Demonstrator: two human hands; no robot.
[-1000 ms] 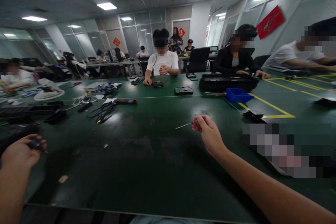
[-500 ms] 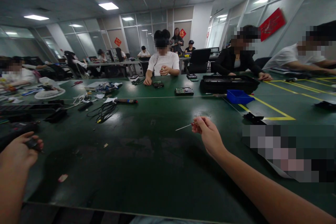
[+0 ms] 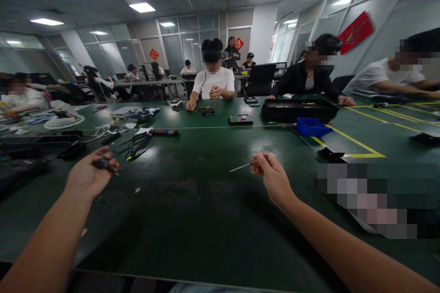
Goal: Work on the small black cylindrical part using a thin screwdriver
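Note:
My left hand is raised over the green table, its fingers wrapped round a dark tool with a short thin tip that points right; its exact kind is unclear. Across from it, my right hand grips a screwdriver with a slim metal shaft pointing left. The fingers hide most of the screwdriver's handle. Both tools are held above the table, apart from each other and from anything else. Beyond them, a hard drive lies with its circuit board showing.
Black cable and a brown-handled tool lie past my left hand. Toward the back right sit a black tray and a blue bin. Co-workers sit opposite, one with a hand near another drive.
My left hand has moved right and slightly up from the table's left edge, bringing the dark tool with it. My right hand and its screwdriver have stayed almost still.

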